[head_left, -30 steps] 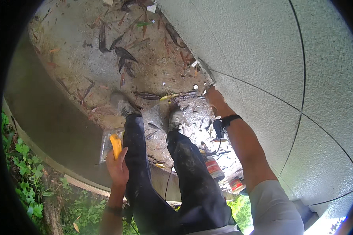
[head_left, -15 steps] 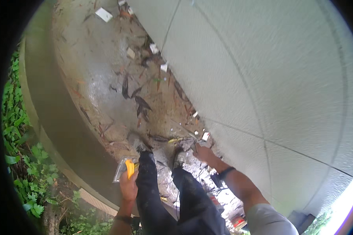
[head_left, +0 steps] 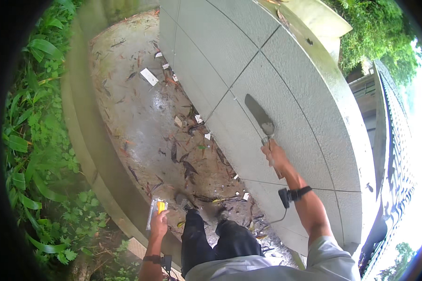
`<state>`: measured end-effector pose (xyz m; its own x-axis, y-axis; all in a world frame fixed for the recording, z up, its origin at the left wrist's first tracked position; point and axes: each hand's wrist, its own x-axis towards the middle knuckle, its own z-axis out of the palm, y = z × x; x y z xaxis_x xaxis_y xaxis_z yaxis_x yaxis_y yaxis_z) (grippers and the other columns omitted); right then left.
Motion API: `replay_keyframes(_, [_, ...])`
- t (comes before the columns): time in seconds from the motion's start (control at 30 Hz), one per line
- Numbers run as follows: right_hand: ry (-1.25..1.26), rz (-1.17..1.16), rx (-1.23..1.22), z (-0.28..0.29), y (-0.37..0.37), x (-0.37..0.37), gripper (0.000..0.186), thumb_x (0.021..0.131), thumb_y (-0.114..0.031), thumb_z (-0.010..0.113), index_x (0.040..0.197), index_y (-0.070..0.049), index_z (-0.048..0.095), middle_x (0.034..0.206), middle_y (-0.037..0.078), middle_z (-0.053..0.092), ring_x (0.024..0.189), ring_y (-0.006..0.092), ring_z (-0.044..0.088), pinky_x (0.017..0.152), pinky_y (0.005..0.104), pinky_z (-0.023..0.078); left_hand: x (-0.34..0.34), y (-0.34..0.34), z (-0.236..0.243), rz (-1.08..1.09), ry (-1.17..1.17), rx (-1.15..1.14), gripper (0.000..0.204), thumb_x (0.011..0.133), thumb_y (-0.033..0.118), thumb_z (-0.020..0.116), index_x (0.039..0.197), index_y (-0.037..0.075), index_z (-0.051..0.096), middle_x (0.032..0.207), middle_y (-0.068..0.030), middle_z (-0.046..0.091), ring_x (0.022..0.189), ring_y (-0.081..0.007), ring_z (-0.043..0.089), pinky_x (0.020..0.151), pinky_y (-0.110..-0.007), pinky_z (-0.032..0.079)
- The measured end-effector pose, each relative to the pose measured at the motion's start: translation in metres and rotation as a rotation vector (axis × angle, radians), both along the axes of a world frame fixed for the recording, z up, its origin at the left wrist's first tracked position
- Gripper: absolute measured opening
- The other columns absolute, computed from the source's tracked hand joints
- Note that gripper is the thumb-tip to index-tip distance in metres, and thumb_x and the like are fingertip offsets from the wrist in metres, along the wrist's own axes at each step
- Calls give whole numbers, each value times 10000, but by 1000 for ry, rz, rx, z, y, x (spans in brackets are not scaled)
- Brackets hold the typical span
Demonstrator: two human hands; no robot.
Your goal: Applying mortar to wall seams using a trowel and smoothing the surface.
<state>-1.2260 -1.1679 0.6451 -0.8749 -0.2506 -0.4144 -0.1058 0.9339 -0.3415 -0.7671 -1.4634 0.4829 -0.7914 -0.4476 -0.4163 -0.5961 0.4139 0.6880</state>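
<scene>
Trowel [head_left: 257, 108]: we see a long, grey, leaf-shaped blade, over the face of the wall [head_left: 239, 70]; whether the two touch, we cannot tell. A rough grey lump [head_left: 267, 128] sits at the blade's heel, next to the grip.

Right hand [head_left: 276, 156]: fingers closed around the trowel's handle. Behind it, a black strap [head_left: 300, 193] on the wrist, with a small boxy device.

Scraper [head_left: 162, 206]: yellow handle, smooth; broad, shiny, straight-edged blade, its material unclear to us. It is near the trouser leg, low and to the left of the trowel.

Left hand [head_left: 159, 224]: fingers curled on the scraper's handle; we count a second black strap [head_left: 152, 259] at this wrist.

Wall: pale grey, grainy, curved, scored with dark crossing lines; pale ledge [head_left: 334, 119] along the top.

Floor [head_left: 159, 119]: smooth, damp-looking, shaped like a curved trough between the wall and a dull low kerb [head_left: 79, 126]. Within it we find dry, narrow leaves [head_left: 189, 167], dark and rust-brown, and flat white pieces [head_left: 149, 77], the largest oblong, several along the wall's foot.
</scene>
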Motion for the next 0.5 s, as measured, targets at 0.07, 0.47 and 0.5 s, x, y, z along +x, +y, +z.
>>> replay_keyframes(0.07, [34,144,20,6,-24,-20,488,935,-369,526,1196,33,436,960,324,643,938,497,617,813,554,470,8,-15,6,32,1,-10,340,853,20,600,1142,181,675,1044,-171,588,968,-376,602,826,-442,492])
replay_keyframes(0.47, [122,99,237,-93,-11,-56,327,810,-206,624,1024,38,582,940,268,662,854,385,671,740,471,521,29,-86,24,123,-80,-99,339,851,37,587,1166,146,647,1067,-178,608,1050,-373,581,916,-436,462])
replay_keyframes(0.5, [123,96,228,-102,-11,-60,327,810,-206,624,1024,38,582,940,268,662,854,385,671,740,471,521,21,-92,24,120,-79,-107,339,851,37,587,1166,146,647,1067,-178,608,1050,-373,581,916,-436,462])
